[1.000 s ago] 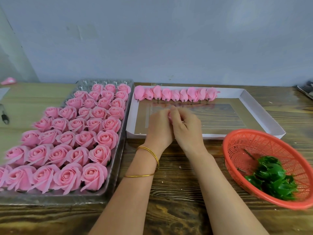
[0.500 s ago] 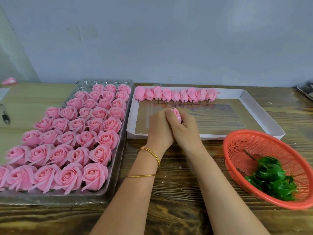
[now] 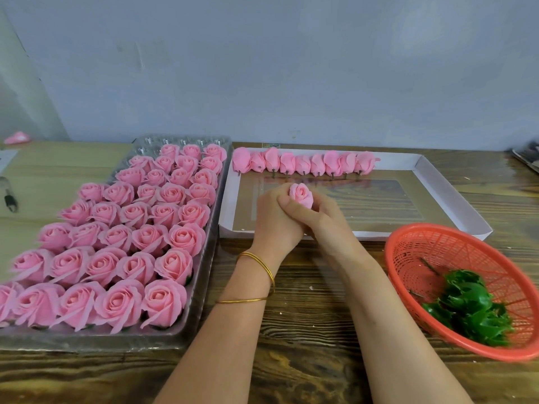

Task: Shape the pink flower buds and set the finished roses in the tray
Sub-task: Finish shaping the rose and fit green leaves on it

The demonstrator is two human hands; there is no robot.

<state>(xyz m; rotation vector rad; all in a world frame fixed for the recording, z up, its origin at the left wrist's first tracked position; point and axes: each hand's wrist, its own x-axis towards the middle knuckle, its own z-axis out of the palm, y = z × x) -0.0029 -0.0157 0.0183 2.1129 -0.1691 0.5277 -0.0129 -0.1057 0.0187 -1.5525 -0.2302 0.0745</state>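
A pink flower bud point(image 3: 302, 195) pokes up between my two hands, above the front part of the white box point(image 3: 455, 199). My left hand point(image 3: 275, 220) and my right hand point(image 3: 323, 221) press together, fingers curled round the bud's lower half. Along the back of the white box lies a row of several unshaped pink buds point(image 3: 306, 164). To the left, a clear plastic tray point(image 3: 201, 287) holds several rows of finished pink roses point(image 3: 131, 228).
A red plastic basket point(image 3: 408, 252) with green leaf pieces point(image 3: 469, 309) sits at the right, close to my right forearm. A dark tool point(image 3: 10, 196) lies at the far left on the wooden table point(image 3: 306, 330). A grey wall stands behind.
The bud was hidden between my fingers a second ago; it now sticks up above them, more exposed. Both hands stayed pressed together above the white box.
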